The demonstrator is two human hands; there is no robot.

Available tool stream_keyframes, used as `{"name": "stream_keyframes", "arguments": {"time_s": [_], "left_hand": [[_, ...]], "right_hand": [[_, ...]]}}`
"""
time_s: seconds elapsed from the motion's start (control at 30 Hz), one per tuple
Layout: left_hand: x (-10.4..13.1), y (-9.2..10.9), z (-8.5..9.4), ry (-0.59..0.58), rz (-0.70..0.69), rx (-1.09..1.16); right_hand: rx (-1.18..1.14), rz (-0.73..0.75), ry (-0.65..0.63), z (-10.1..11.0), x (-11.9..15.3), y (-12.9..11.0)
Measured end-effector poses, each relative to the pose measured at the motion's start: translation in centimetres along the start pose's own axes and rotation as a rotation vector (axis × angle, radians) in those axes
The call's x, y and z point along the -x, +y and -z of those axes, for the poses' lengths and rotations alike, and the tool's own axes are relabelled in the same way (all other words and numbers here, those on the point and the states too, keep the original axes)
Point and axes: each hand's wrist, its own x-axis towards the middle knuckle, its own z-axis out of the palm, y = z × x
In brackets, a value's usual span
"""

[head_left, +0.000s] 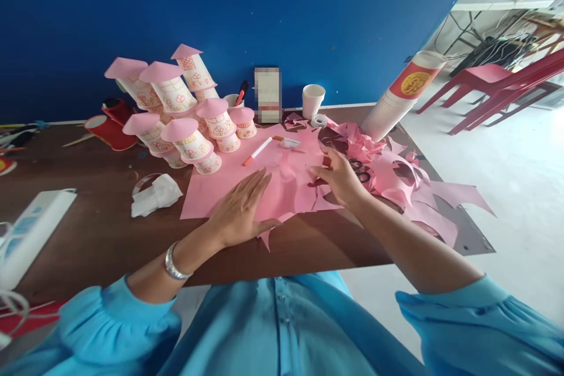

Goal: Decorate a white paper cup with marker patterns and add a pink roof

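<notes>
Pink paper (202, 197) lies flat on the brown table, with loose cut pieces over it. My left hand (240, 208) rests palm down on its front part, fingers stretched out. At the right edge of the paper is my right hand (339, 175), thumb and fingers apart, close to the pink scraps (396, 173). Black scissors (359, 170) lie just right of it, partly under scraps. A white marker with a red tip (258, 151) and a small white tube (289, 143) lie on the paper beyond my hands.
Decorated paper-cup towers with pink cone roofs (187, 138) stand at the back left. Behind are a white cup (312, 101), a tape roll (319, 121) and a leaning cup stack (396, 103). Crumpled white tissue (156, 195) and a power strip (37, 235) lie left.
</notes>
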Motion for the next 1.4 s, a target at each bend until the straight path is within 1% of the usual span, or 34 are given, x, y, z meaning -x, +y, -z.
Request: {"name": "stream_keyframes", "arguments": {"time_s": [0.03,0.1,0.17,0.23,0.27,0.3,0.37,0.4,0.43,0.5,0.53,0.6,0.67,0.7,0.73,0.8,0.87,0.9,0.97,1.0,1.07,1.1,1.17,1.2,1.3,1.37,1.4], "left_hand": [[-0.1,0.4,-0.1,0.032,-0.012,0.009],[-0.6,1.2,-0.3,0.076,-0.021,0.014],[-1.4,1.6,-0.3,0.111,0.021,-0.002],[-2.3,1.1,-0.1,0.133,0.084,0.028],[-2.6,0.6,0.1,0.133,0.123,0.058],[-2.9,0.0,0.4,0.159,0.160,0.084],[-3.2,-1.4,1.0,0.221,0.221,0.121],[-3.2,-2.0,1.3,0.261,0.251,0.124],[-3.2,-2.4,1.5,0.275,0.274,0.122],[-2.9,-2.8,1.6,0.269,0.287,0.118],[-2.7,-2.7,1.5,0.252,0.284,0.115],[-2.3,-2.2,1.0,0.173,0.276,0.095],[-1.6,-1.5,0.3,0.049,0.254,0.048],[-1.3,-1.2,0.1,0.005,0.230,0.025],[-0.9,-0.9,-0.2,-0.017,0.205,0.004],[0.0,-0.4,-0.4,-0.020,0.168,-0.025],[0.6,-0.2,-0.4,-0.004,0.150,-0.036],[0.8,-0.1,-0.3,0.002,0.146,-0.042],[0.9,0.0,0.1,0.004,0.164,-0.065],[0.7,0.0,0.4,-0.004,0.189,-0.080],[0.0,0.1,0.9,-0.020,0.262,-0.111],[-0.5,0.2,1.1,-0.021,0.292,-0.123],[-1.2,0.7,1.1,-0.002,0.311,-0.165],[-1.5,1.0,0.9,0.007,0.304,-0.196],[-1.6,2.4,-0.2,-0.057,0.208,-0.232],[-1.2,3.2,-0.9,-0.058,0.148,-0.232],[-0.8,3.5,-1.0,-0.047,0.123,-0.218]], "right_hand": [[-0.159,-0.052,0.034,-0.5,0.1,-0.5],[-0.357,-0.074,0.038,-1.5,0.2,-1.7],[-0.436,-0.047,-0.009,-2.4,0.2,-2.6],[-0.407,0.026,-0.087,-3.4,0.4,-2.7],[-0.349,0.077,-0.110,-3.8,0.6,-2.4],[-0.249,0.140,-0.130,-4.2,1.0,-1.9],[0.088,0.251,-0.206,-5.0,2.2,-0.5],[0.291,0.334,-0.291,-5.4,2.9,0.3],[0.467,0.443,-0.398,-5.7,3.6,1.1],[0.706,0.636,-0.559,-5.7,4.6,2.2],[0.787,0.692,-0.583,-5.5,4.8,2.6],[0.898,0.743,-0.570,-4.1,4.8,2.9],[1.001,0.728,-0.519,-1.8,4.4,2.9],[1.053,0.715,-0.491,-0.4,4.3,2.9],[1.091,0.704,-0.451,1.0,4.4,2.8],[1.139,0.644,-0.390,3.7,4.9,2.5],[1.162,0.630,-0.312,5.6,5.9,2.1],[1.185,0.645,-0.263,6.1,6.4,1.8],[1.198,0.665,-0.224,6.1,7.2,1.1],[1.200,0.710,-0.197,5.7,7.5,0.8],[1.174,0.818,-0.170,4.4,7.9,0.0],[1.157,0.844,-0.168,3.7,8.0,-0.3],[1.127,0.849,-0.162,2.2,7.9,-0.9],[1.109,0.855,-0.146,1.6,7.9,-1.2],[1.077,0.921,-0.152,0.2,7.3,-1.4],[1.080,0.935,-0.213,-0.2,6.4,-0.9],[1.082,0.926,-0.282,-0.2,5.8,-0.6]]}}
